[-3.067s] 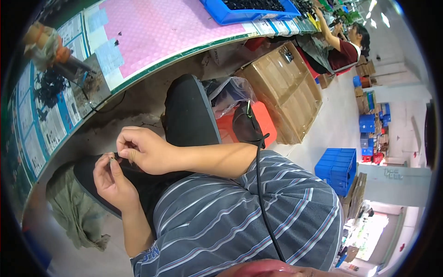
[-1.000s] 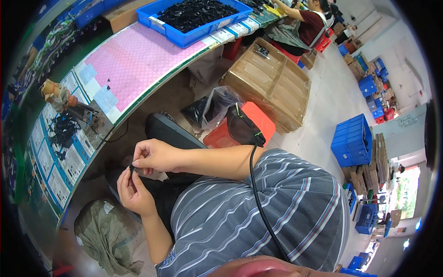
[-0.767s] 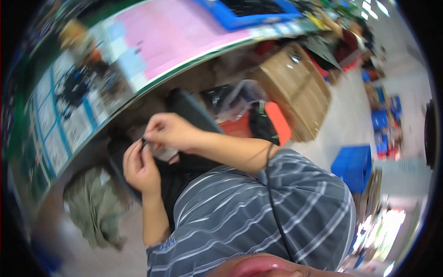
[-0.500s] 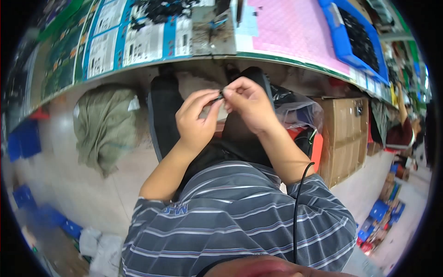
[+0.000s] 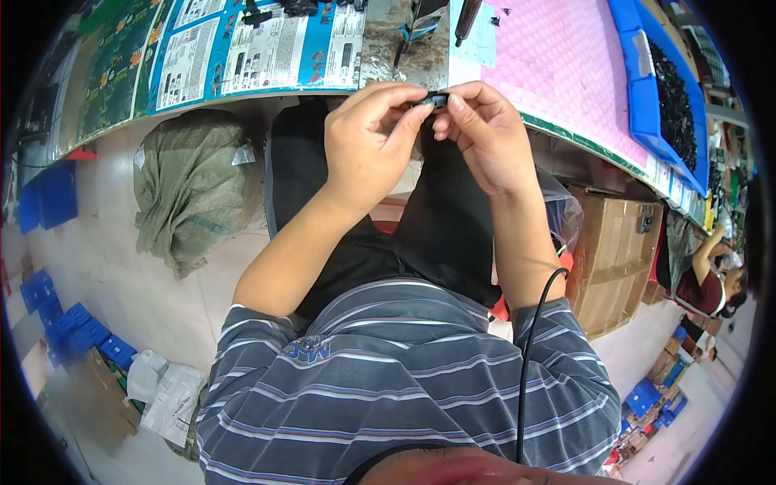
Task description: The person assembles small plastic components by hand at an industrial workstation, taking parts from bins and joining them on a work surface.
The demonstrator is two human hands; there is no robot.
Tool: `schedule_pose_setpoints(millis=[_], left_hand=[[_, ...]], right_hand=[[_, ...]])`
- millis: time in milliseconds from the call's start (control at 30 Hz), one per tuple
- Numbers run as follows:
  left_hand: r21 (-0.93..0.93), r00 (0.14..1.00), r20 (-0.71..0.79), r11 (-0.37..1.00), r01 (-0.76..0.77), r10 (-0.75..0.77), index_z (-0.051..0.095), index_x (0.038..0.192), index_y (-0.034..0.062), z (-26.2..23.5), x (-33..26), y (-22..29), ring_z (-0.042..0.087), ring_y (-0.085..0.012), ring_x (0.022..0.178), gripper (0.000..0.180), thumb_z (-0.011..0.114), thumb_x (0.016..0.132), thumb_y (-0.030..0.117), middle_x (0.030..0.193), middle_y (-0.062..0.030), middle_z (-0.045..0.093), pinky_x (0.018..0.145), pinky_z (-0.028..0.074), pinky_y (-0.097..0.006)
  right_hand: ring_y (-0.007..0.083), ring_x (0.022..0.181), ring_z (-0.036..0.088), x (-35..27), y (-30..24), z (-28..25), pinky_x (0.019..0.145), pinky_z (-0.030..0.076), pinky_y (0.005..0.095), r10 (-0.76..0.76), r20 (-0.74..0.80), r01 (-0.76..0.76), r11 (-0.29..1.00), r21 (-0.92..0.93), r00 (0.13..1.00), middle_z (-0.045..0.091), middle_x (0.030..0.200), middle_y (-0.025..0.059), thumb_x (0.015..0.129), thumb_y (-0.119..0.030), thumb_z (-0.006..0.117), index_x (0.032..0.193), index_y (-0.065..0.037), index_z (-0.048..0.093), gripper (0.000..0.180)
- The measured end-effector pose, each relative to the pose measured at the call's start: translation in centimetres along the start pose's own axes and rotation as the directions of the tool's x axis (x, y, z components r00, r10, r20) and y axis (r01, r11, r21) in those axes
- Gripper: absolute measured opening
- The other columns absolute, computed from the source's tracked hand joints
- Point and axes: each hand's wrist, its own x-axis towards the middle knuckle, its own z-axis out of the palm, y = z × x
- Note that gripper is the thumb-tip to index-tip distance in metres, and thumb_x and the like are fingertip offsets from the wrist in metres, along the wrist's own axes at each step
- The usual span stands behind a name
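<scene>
Between left hand (image 5: 368, 141) and right hand (image 5: 481, 133) fingertips: small, seemingly black part (image 5: 431, 100).

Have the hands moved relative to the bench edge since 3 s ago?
Yes. Both hands, pinching a small black part, rose from the lap to the workbench edge.

My left hand (image 5: 368, 145) and right hand (image 5: 481, 133): raised together, fingertips pinched and meeting, forearms bare, elbows bent.
</scene>
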Motion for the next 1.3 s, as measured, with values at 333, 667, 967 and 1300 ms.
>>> schedule_pose_setpoints(millis=[333,667,967,1300], left_hand=[[-0.014,0.989,-0.034,0.990,0.143,-0.144,0.072,0.100,-0.0026,2.2,3.3,-0.6,0.073,-0.0173,0.075,0.016,0.074,0.086,0.003,0.094,-0.0120,0.072,0.063,0.057,-0.026],[0.058,0.992,-0.087,0.994,0.092,-0.087,0.072,0.102,-0.0034,3.3,4.0,-1.3,0.072,-0.0156,0.077,0.017,0.074,0.086,0.002,0.092,-0.0111,0.073,0.067,0.056,-0.024],[0.104,0.967,-0.239,0.992,-0.069,0.092,0.073,0.096,-0.0025,4.5,3.7,-2.3,0.073,-0.0217,0.072,0.014,0.075,0.083,0.000,0.087,-0.0136,0.073,0.065,0.057,-0.028],[0.110,0.970,-0.232,0.993,-0.048,0.073,0.073,0.104,-0.0037,4.4,3.5,-1.5,0.070,-0.0104,0.077,0.018,0.076,0.087,0.001,0.088,-0.0074,0.073,0.067,0.055,-0.021]], right_hand=[[0.0143,0.078,0.066,3.2,-1.0,-1.5,0.075,0.055,0.0272,-0.026,-0.085,0.025,1.000,-0.008,0.996,0.067,0.090,0.0081,0.099,-0.012,0.062,0.107,0.003,0.062,0.016],[0.0155,0.079,0.067,4.4,-1.5,-1.8,0.075,0.056,0.0282,-0.066,-0.080,0.069,0.997,0.035,0.995,0.068,0.090,0.0091,0.099,-0.011,0.062,0.106,0.003,0.062,0.016],[0.0158,0.080,0.067,5.0,-1.5,-2.1,0.075,0.057,0.0287,-0.090,-0.057,0.092,0.996,0.023,0.994,0.068,0.092,0.0096,0.099,-0.012,0.063,0.106,0.003,0.063,0.017],[0.0148,0.082,0.063,5.2,-1.4,-2.4,0.077,0.053,0.0299,-0.106,-0.030,0.106,0.994,-0.019,0.994,0.067,0.090,0.0071,0.102,-0.015,0.057,0.105,0.000,0.064,0.016]])
